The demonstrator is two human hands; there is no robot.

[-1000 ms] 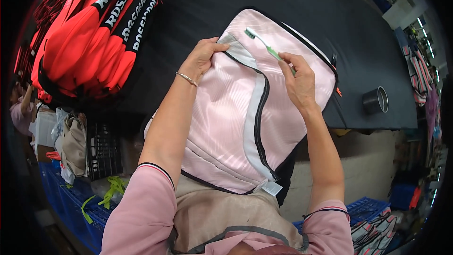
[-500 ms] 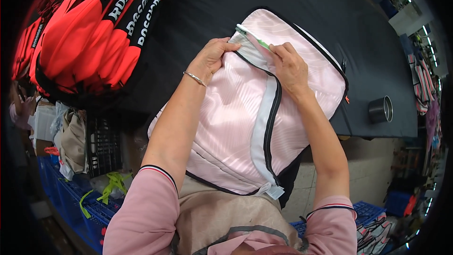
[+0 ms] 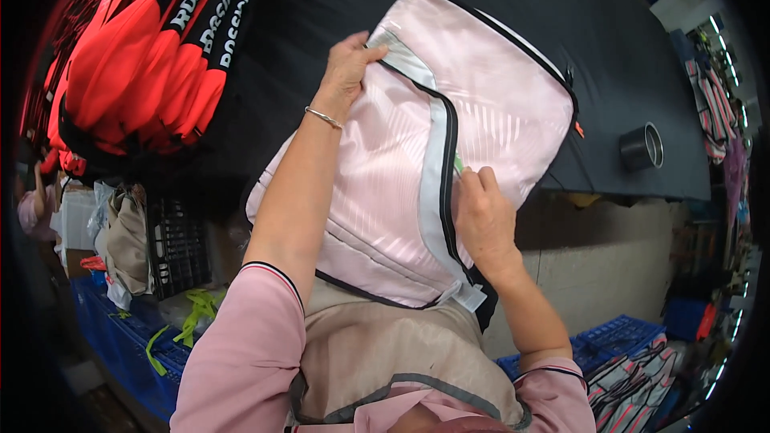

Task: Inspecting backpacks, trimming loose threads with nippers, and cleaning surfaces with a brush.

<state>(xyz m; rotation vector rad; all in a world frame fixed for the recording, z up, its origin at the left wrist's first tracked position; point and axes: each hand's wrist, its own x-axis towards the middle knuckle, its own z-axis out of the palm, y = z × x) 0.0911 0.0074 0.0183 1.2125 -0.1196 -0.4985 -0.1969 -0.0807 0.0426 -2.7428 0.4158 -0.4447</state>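
Observation:
A pale pink fabric bag (image 3: 497, 72) with black edging lies slanted over the table's front edge and toward my lap. Down its middle runs an open black zipper (image 3: 451, 136) beside a grey-white strip. My left hand (image 3: 345, 72), a bracelet at its wrist, pinches the bag's edge at the zipper's far left end. My right hand (image 3: 486, 220) is closed around a small green item (image 3: 458, 163) and rests on the pink panel just right of the zipper. Most of the green item is hidden by the fingers. A white label (image 3: 469, 297) hangs at the zipper's near end.
Bright red bags with black straps (image 3: 136, 80) are piled at the left of the black-covered table (image 3: 321, 0). A dark metal cup (image 3: 641, 148) stands near the right edge. Blue crates (image 3: 618, 337) are below, one with green strips (image 3: 196, 317) by it.
My right hand has moved with the green item from the zipper's far end down along it toward me. The left hand has shifted slightly up and left, and the far flap lies flatter.

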